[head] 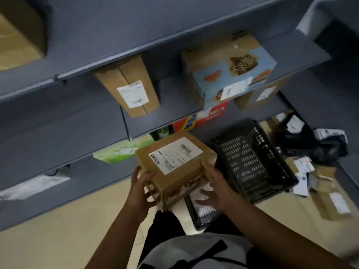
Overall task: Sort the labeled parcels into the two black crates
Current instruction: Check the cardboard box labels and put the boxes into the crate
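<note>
**One parcel in two hands, above two black crates**

A person stands facing grey shelving, both hands clasped on a single brown parcel (174, 167). Its white shipping label faces up. The left hand (140, 189) pinches the parcel's near left corner, thumb on top and fingers underneath. The right hand (215, 189) grasps the right edge, thumb over the top and fingers spread down the side. The parcel is in the air, clear of the floor (77, 239).

Two black crates sit on the floor. The far crate (252, 162) is just right of the held parcel, its mesh walls and base showing. The near crate (198, 223) is partly hidden under the parcel and the right hand, and white packets (203, 207) show inside it; their number cannot be told.

Three labeled boxes stand on the middle shelf (171, 100): a tall brown box (132, 88) near its left end, a blue printed box (229, 68) towards the right, and a second brown box (266, 94) at the right end. Below it are two more boxes, one red (206, 117) and one green (120, 150).

By the floor's right edge lie a black bag (310, 142) and a scatter of loose parcels (330, 200) — too blurred to count.
</note>
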Tool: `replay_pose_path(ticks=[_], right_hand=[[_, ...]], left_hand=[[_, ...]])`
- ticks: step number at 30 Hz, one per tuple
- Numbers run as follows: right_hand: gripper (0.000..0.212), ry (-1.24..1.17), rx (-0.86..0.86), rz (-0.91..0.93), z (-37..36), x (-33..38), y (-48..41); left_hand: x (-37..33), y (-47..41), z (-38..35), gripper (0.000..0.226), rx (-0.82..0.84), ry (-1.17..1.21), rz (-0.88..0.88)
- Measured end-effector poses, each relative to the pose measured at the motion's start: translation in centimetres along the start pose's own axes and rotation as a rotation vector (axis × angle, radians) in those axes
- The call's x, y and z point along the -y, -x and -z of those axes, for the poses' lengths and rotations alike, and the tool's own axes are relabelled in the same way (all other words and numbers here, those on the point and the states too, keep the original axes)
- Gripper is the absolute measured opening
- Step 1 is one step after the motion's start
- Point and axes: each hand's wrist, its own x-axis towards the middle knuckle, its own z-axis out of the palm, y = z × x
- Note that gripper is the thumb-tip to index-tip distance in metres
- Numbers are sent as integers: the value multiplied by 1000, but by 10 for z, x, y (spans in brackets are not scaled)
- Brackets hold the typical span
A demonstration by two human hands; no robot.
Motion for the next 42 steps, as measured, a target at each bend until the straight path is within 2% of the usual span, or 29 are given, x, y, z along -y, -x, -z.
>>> replay_pose_path(ticks=[2,3,6,7,10,15,17,20,23,25,27,30,32,34,35,37,39,40,42], right_hand=[[37,-101,3,9,-21,-15,-1],[45,-133,-9,21,-32,-23,0],[91,-196,-141,101,-61,-42,3],[97,-217,-174,129,-67,-47,4],[86,-332,-257,185,-75,-55,13],[111,-451,-433,247,-61,-79,26],[104,-496,-493,298,-47,-95,32],[82,-582,-601,383,-23,-123,39],[98,-611,-662,362,-6,-149,42],[102,-592,-693,360,-1,-161,35],[104,-557,-682,391,-1,-169,26],[117,-464,-724,413,-17,-174,19],[123,-455,-742,435,-24,-177,16],[115,-545,-699,491,-22,-177,13],[104,-614,-668,503,-19,-176,12],[76,-720,-585,478,-12,-174,11],[53,-724,-506,437,-6,-173,8],[48,-703,-477,425,-5,-172,6],[54,-648,-453,390,-7,-166,-2]], left_hand=[[-20,-21,7,54,72,-59,48],[-29,-26,11,52,102,-93,72],[-50,-37,20,44,211,-169,107],[-56,-39,23,42,252,-180,125],[-61,-44,26,44,359,-209,203],[-40,-40,20,43,466,-305,324],[-30,-37,15,44,510,-408,348],[-15,-29,3,47,553,-653,207],[-2,-14,-4,56,684,-984,-13],[8,-10,-9,71,824,-1192,-149],[18,-5,-18,84,910,-1339,-213],[38,-2,-24,96,901,-1476,-207],[42,-3,-22,91,860,-1497,-313],[40,-16,-25,74,828,-1469,-358],[38,-25,-25,68,807,-1445,-319],[31,-43,-26,74,780,-1392,-212],[26,-57,-28,73,753,-1376,-116],[24,-60,-30,63,751,-1377,-83],[21,-66,-34,51,800,-1377,-34]])
